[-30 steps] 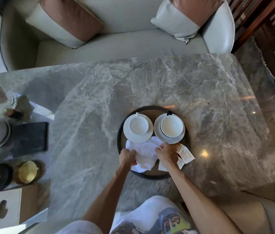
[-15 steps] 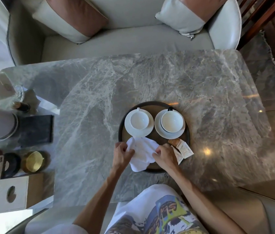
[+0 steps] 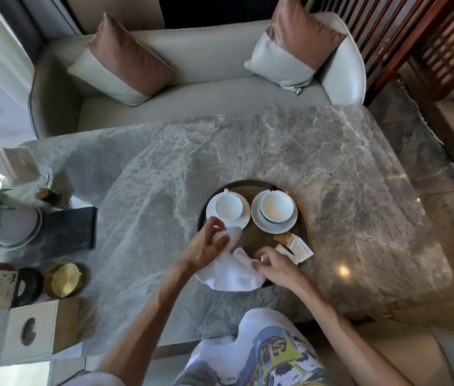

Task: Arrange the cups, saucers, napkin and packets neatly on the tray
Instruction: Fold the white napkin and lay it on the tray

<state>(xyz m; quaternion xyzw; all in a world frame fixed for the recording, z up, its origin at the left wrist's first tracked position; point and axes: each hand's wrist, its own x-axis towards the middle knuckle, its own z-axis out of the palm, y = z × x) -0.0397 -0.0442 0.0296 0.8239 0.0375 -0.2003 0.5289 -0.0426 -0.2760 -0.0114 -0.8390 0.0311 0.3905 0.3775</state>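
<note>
At lower centre, our left hand [image 3: 206,246] and right hand [image 3: 273,267] each pinch an end of the white napkin [image 3: 228,275]. It drapes over the tray [image 3: 248,181] near its lower rim, on the bench [image 3: 331,162], below the cups [image 3: 228,208] and left of the packets [image 3: 294,246].

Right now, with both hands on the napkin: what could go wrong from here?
1. The left hand grips the napkin right against the left saucer; a tug could jolt it and its cup.
2. The packets overhang the tray rim beside the right hand; a brush might push them onto the table.
3. The napkin drapes past the near rim, so it may end up untidy.
</note>
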